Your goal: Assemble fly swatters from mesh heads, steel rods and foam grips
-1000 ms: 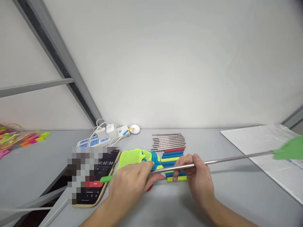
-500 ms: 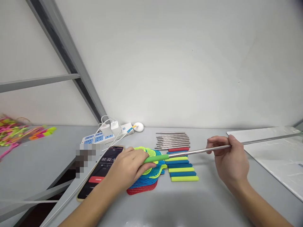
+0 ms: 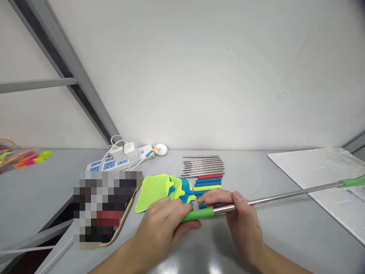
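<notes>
A fly swatter with a green grip and a steel rod (image 3: 285,196) slants across my view, its green head (image 3: 353,182) partly cut off at the right edge. My left hand (image 3: 162,228) is closed around the green grip. Close beside it, my right hand (image 3: 242,224) pinches the rod between thumb and fingers, just past the grip. Behind my left hand lie perforated swatter heads (image 3: 154,188), yellow-green and blue, in an overlapping pile. Foam-like grip sleeves (image 3: 209,182) in red, blue and yellow-green lie in a row, partly hidden by my right hand.
Several steel rods (image 3: 203,165) lie behind the sleeves. At the left are a partly blurred phone (image 3: 125,217) and a power strip (image 3: 110,163) with white chargers and cables. A white plastic-wrapped sheet (image 3: 313,163) covers the right side. A wall stands behind.
My right hand has moved left along the rod toward the grip. The swatter sits lower in view, and its green head shows more at the right. The camera view has shifted slightly.
</notes>
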A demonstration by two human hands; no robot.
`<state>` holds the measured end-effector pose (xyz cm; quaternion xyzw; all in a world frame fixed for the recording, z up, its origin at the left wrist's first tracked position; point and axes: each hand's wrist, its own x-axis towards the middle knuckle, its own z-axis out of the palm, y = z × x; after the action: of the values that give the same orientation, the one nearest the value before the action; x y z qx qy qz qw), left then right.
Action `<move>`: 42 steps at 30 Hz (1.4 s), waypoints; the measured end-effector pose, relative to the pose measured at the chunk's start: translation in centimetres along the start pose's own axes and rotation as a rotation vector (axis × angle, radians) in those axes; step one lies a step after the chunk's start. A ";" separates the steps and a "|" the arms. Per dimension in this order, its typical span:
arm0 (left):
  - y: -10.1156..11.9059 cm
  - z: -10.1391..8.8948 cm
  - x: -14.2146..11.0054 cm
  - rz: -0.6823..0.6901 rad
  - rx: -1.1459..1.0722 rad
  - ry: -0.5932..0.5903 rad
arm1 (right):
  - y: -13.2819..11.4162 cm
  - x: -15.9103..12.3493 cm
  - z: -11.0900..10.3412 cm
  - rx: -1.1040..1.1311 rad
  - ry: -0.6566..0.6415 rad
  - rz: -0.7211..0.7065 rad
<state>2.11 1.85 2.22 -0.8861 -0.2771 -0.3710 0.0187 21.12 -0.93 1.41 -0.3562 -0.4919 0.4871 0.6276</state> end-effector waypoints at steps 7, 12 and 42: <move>-1.7 -1.3 0.6 -0.044 -0.051 0.021 | -1.4 3.7 -4.2 0.055 0.073 0.106; -2.6 -1.3 0.5 -0.040 -0.026 0.069 | -4.3 6.4 -7.4 0.296 0.514 0.109; -2.2 -1.8 0.4 -0.145 -0.129 0.180 | -2.3 4.3 -4.8 0.163 -0.096 0.109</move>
<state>0.10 3.43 3.41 -0.8263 -0.3134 -0.4663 -0.0403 26.48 2.79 3.45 -0.3062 -0.4601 0.5755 0.6028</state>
